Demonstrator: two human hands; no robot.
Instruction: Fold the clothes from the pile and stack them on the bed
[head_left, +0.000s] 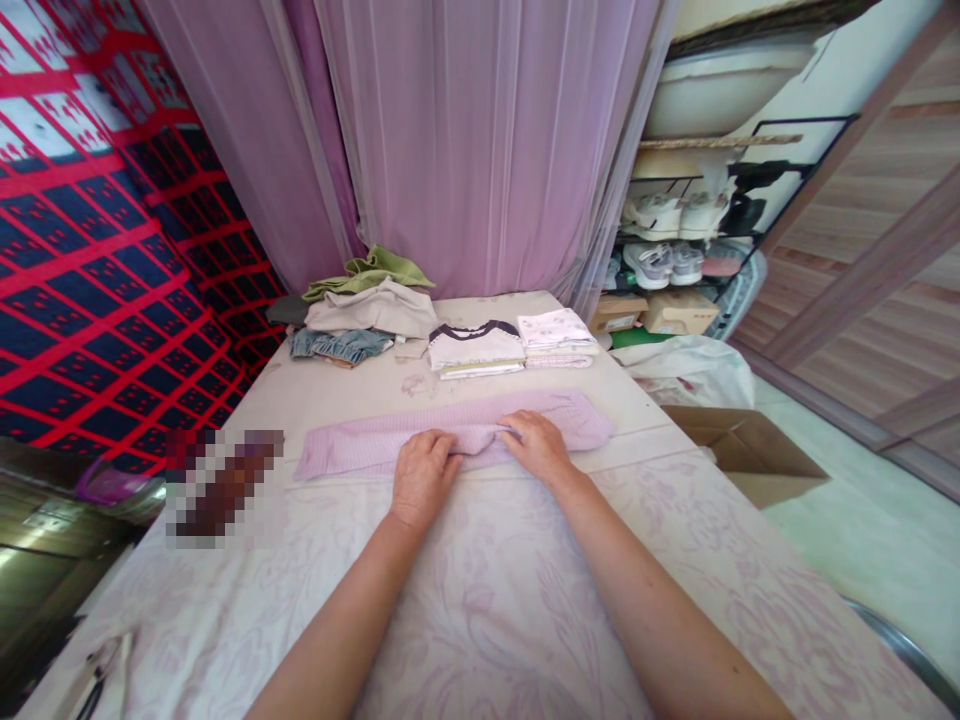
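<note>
A: "Where's the lilac garment (352,446) now?"
B: "Laid lengthwise under both hands, running out past each. The right hand (538,447) pinches its near edge; the left hand (422,478) rests bent fingers there, gripping or not, hard to tell!"
A: "And good technique here?"
B: "Level hands, surely, with gentle, even tension to ease the puckering between them, and no nudging the folded shirt (474,350) out beyond."

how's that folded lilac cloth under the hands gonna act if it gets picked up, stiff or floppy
The lilac cloth will probably flop and sag, since it creases softly between the left hand and the right hand. It looks light for its length, lying in a thin strip. Being flat, it seems unlikely to roll.
</note>
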